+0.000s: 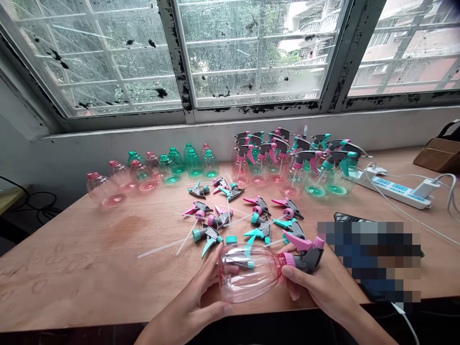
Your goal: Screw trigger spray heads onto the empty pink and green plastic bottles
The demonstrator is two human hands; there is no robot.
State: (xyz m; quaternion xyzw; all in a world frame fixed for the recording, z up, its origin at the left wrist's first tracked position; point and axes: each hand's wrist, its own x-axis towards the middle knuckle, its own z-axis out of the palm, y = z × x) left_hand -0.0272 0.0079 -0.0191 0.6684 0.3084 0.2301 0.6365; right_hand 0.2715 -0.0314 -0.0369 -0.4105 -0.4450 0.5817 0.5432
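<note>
My left hand (196, 299) wraps around the body of a clear pink spray bottle (247, 275) lying on its side at the table's near edge. My right hand (316, 285) grips the bottle's neck and its grey and pink trigger head (305, 251). Just beyond the bottle lie several loose trigger heads (230, 218) in pink, teal and grey, with thin clear dip tubes spread around them.
Several empty pink and green bottles (158, 167) stand at the back left of the wooden table (82, 254). Assembled spray bottles (294, 163) cluster at the back middle. A white power strip (398, 189) with cables, a phone (350, 218) and a brown box (438, 153) are on the right.
</note>
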